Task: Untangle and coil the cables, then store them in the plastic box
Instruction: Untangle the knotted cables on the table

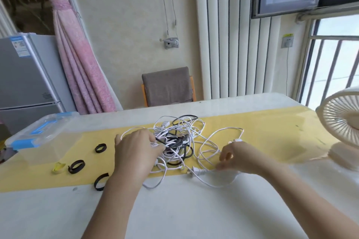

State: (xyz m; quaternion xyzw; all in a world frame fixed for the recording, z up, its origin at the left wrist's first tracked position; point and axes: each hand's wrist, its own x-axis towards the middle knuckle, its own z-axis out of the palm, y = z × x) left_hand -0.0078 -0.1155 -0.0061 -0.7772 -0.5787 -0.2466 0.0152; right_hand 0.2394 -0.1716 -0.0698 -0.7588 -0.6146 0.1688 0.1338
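Note:
A tangle of white and black cables [180, 137] lies on the yellow strip in the middle of the table. My left hand [136, 147] rests on the left side of the tangle, its fingertips pinching strands there. My right hand [237, 158] sits at the right side, fingers curled around a white cable close to its two-pin plug [196, 171]. One white loop [225, 132] spreads out to the right. The clear plastic box [42, 137] with blue latches stands at the table's left end, lid on.
Three black strap loops [76, 166] and a yellow one [58, 168] lie left of my left forearm. A cream desk fan [343, 120] stands at the right edge. A chair [168, 86] is behind the table, and a fridge at far left.

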